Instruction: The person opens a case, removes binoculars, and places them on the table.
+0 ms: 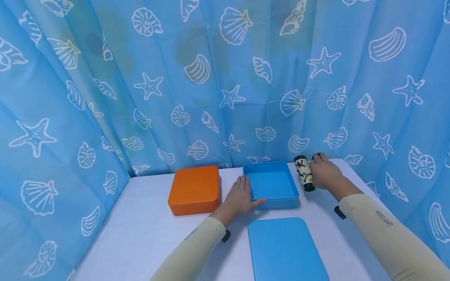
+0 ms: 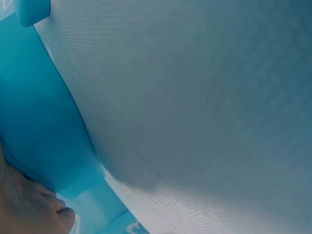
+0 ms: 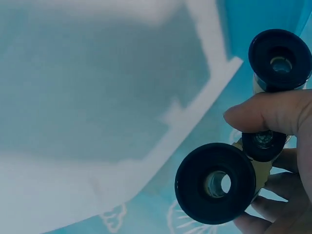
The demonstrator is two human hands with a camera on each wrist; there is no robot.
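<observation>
My right hand [image 1: 325, 171] grips a pair of camouflage-patterned binoculars [image 1: 304, 170] to the right of an uncovered blue box [image 1: 274, 187]. Up close in the right wrist view, the thumb lies across the middle of the binoculars [image 3: 263, 168], between the two black eyepieces, and the other fingers are behind. My left hand [image 1: 240, 197] rests at the box's near left corner, its fingers extended along the left side and the thumb spread across the front wall. Nothing is visible inside the box. A flat blue lid [image 1: 286, 249] lies on the table in front of it.
An orange box [image 1: 195, 187] with a closed top stands left of my left hand. White cloth covers the table [image 1: 140, 226]. A blue curtain [image 1: 211, 86] with white shell prints hangs close behind and along both sides.
</observation>
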